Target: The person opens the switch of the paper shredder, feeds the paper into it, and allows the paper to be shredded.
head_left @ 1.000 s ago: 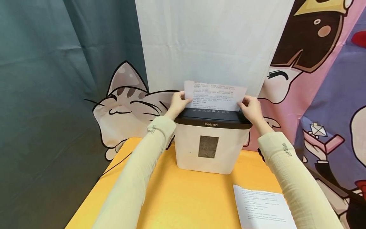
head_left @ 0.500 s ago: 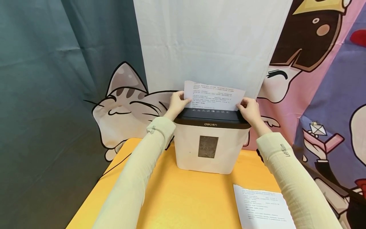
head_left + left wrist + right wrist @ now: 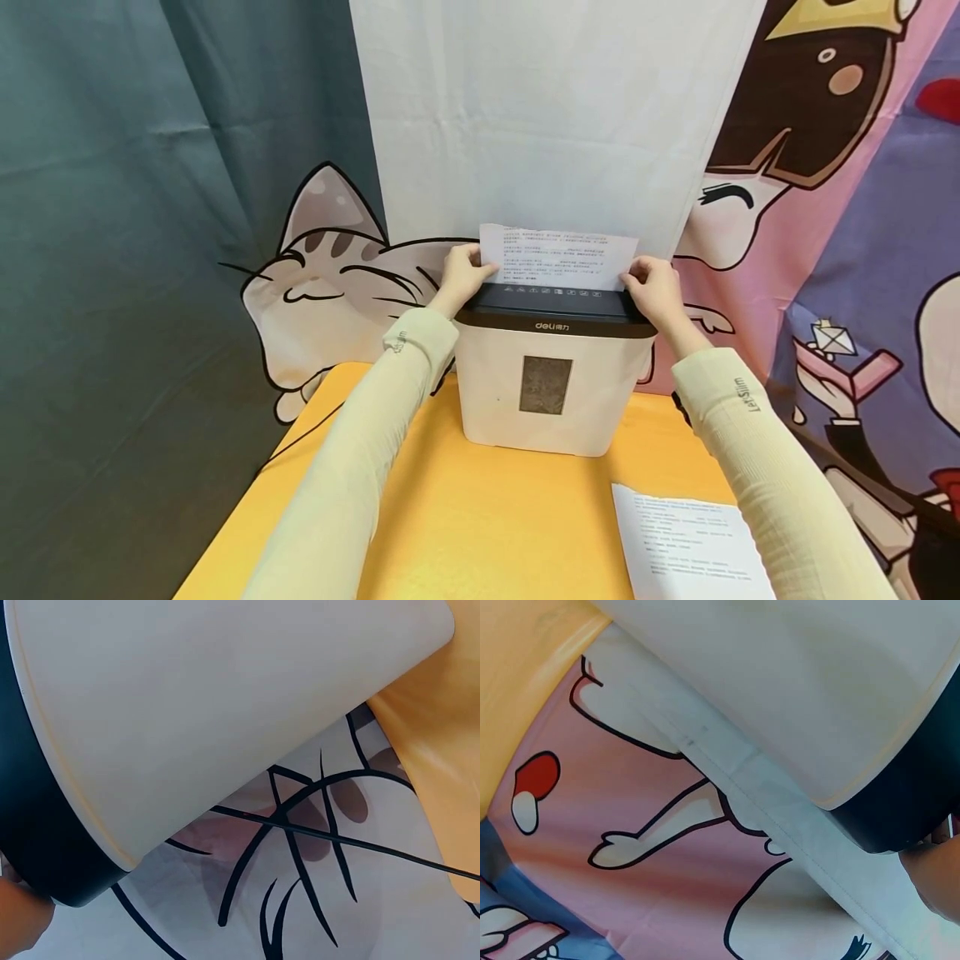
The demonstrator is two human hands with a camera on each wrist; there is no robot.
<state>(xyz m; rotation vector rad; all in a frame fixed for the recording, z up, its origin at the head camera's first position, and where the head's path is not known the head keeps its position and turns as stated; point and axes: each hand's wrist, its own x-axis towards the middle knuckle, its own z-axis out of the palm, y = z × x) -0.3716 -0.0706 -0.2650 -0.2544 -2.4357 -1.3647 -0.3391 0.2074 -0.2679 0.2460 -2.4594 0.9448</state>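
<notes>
A printed sheet of paper (image 3: pixel 555 257) stands upright in the top of a white paper shredder (image 3: pixel 487 375) with a dark lid (image 3: pixel 555 312). At the sheet's left edge my left hand (image 3: pixel 461 275) pinches it, thumb in front. My right hand (image 3: pixel 658 290) pinches the right edge with thumb and fingers, just above the lid. The sheet's lower part is hidden inside the shredder. In the left wrist view part of my left hand (image 3: pixel 24 919) shows beside the lid's end; in the right wrist view my right hand (image 3: pixel 937 874) is at the opposite end.
A second printed sheet (image 3: pixel 690 550) lies on the yellow table (image 3: pixel 480 517) at the front right, partly under my right sleeve in view. A thin black cord (image 3: pixel 303 437) runs off the table's left side. Cartoon-printed curtains (image 3: pixel 540 108) hang close behind.
The sheet has sunk lower into the shredder, so less of it shows above the lid, and its top has shifted slightly left. Both hands stay nearly in place at its edges.
</notes>
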